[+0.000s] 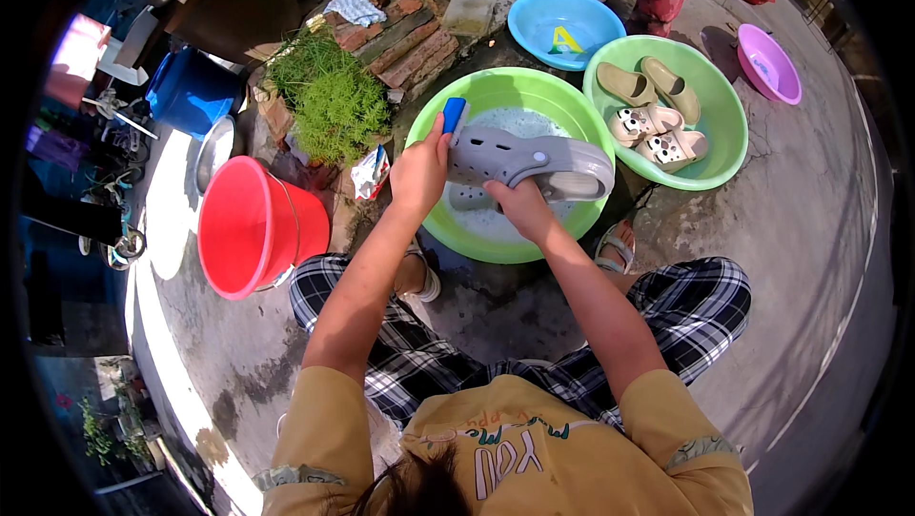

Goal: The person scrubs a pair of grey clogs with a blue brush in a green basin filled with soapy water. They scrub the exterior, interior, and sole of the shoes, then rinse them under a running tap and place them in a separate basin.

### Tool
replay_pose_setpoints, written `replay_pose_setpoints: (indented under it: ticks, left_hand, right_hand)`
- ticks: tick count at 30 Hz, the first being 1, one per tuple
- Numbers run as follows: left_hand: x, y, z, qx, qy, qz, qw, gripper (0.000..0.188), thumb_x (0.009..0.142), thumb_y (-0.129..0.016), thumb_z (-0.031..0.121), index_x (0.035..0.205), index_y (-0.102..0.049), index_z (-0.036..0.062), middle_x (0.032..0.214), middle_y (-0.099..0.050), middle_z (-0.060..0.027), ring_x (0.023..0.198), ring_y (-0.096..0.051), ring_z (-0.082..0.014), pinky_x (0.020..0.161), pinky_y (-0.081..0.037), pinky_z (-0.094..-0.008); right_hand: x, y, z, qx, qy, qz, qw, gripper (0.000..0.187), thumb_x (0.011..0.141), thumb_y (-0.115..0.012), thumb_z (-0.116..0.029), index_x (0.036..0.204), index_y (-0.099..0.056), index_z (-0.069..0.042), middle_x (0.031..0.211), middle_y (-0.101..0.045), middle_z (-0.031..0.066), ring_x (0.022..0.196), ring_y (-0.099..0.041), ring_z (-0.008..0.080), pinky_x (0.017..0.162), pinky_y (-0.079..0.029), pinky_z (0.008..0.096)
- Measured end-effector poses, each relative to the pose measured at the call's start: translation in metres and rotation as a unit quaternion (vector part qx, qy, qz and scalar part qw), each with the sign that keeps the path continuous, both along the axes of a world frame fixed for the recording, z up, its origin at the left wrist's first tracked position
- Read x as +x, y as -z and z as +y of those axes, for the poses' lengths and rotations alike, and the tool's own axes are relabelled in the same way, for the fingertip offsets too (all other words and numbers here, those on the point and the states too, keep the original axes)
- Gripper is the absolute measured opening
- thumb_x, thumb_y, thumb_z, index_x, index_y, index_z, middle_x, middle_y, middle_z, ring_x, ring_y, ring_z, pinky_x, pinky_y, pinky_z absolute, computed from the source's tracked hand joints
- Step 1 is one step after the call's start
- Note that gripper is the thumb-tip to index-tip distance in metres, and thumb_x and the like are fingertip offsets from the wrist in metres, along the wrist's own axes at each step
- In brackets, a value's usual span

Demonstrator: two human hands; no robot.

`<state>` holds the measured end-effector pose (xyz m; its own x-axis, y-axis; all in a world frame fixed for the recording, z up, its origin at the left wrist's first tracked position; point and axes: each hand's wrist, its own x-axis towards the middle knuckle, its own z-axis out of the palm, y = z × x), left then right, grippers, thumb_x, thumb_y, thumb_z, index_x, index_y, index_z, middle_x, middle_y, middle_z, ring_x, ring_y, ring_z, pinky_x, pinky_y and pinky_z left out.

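A grey clog [496, 156] lies sideways over a green basin [438, 221] of soapy water, its heel strap to the right. My right hand [522, 206] grips it from below at the strap and opening. My left hand [419, 171] is closed round a blue-handled brush [454, 114], whose pale head rests against the clog's toe end. Part of another grey shoe [467, 198] shows in the suds beneath. To the right, a second green basin [729, 140] holds an olive pair of clogs [671, 87] and a cream pair with dog faces [673, 147].
A red bucket [250, 230] lies tilted at my left, near a metal bowl [217, 152] and a blue tub [195, 92]. Green plants [334, 87] and stacked bricks [415, 44] stand ahead. Beyond the basins are a blue basin [534, 16] and a purple basin [770, 68].
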<state>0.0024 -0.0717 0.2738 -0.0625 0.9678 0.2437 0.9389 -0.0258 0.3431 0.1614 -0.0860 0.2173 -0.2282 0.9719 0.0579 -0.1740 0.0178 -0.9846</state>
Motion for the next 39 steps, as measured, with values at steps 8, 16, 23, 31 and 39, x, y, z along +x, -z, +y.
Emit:
replay_pose_setpoints:
  ticks: [8,16,23,31,39]
  left_hand:
    - [-0.042,0.006,0.022,0.043,0.024,-0.202,0.978,0.045,0.091,-0.045,0.028,0.128,-0.043,0.0014,0.09,-0.062,-0.0218,0.079,-0.061,-0.0288,0.069,-0.046,-0.0375]
    - [0.01,-0.004,0.021,0.012,0.069,-0.355,0.932,0.046,0.092,-0.046,0.022,0.132,-0.036,0.0008,0.07,-0.054,-0.012,0.059,-0.047,-0.0153,0.056,-0.04,-0.0288]
    - [0.069,0.025,-0.028,0.017,0.055,-0.158,0.986,0.05,0.09,-0.045,0.02,0.136,-0.031,0.0049,0.074,-0.059,-0.0197,0.064,-0.057,-0.0353,0.056,-0.043,-0.0416]
    - [0.011,0.014,0.048,-0.112,-0.066,-0.537,0.833,0.034,0.092,-0.045,0.03,0.112,-0.055,0.0044,0.056,-0.046,-0.0023,0.04,-0.042,-0.0162,0.037,-0.033,-0.0297]
    - [-0.01,-0.031,0.015,-0.248,-0.083,-0.701,0.663,0.033,0.089,-0.05,0.042,0.08,-0.047,0.0109,0.059,-0.04,0.0043,0.039,-0.029,-0.0039,0.033,-0.021,-0.018]
  right_hand:
    - [0.035,0.013,0.02,-0.238,0.026,0.531,0.813,0.041,0.085,-0.048,-0.017,0.12,-0.044,0.004,0.12,-0.051,0.0155,0.112,-0.049,0.0273,0.098,-0.035,0.0406]
    - [0.018,-0.024,0.021,-0.196,0.045,0.546,0.813,0.044,0.09,-0.043,-0.025,0.123,-0.042,0.004,0.124,-0.049,0.0162,0.115,-0.046,0.0293,0.101,-0.032,0.0423]
    - [0.013,-0.028,0.029,-0.232,0.006,0.507,0.83,0.038,0.088,-0.047,-0.012,0.121,-0.043,0.004,0.118,-0.052,0.0155,0.108,-0.051,0.0272,0.094,-0.04,0.0384]
    - [0.025,-0.007,0.023,-0.065,0.121,0.074,0.988,0.037,0.08,-0.055,0.0,0.116,-0.048,0.001,0.114,-0.054,0.0131,0.104,-0.052,0.0234,0.089,-0.041,0.0341]
    - [0.052,0.047,0.023,0.479,0.057,-0.591,0.647,0.036,0.089,-0.047,-0.024,0.119,-0.048,-0.005,0.116,-0.054,0.0102,0.104,-0.052,0.0249,0.089,-0.043,0.037]
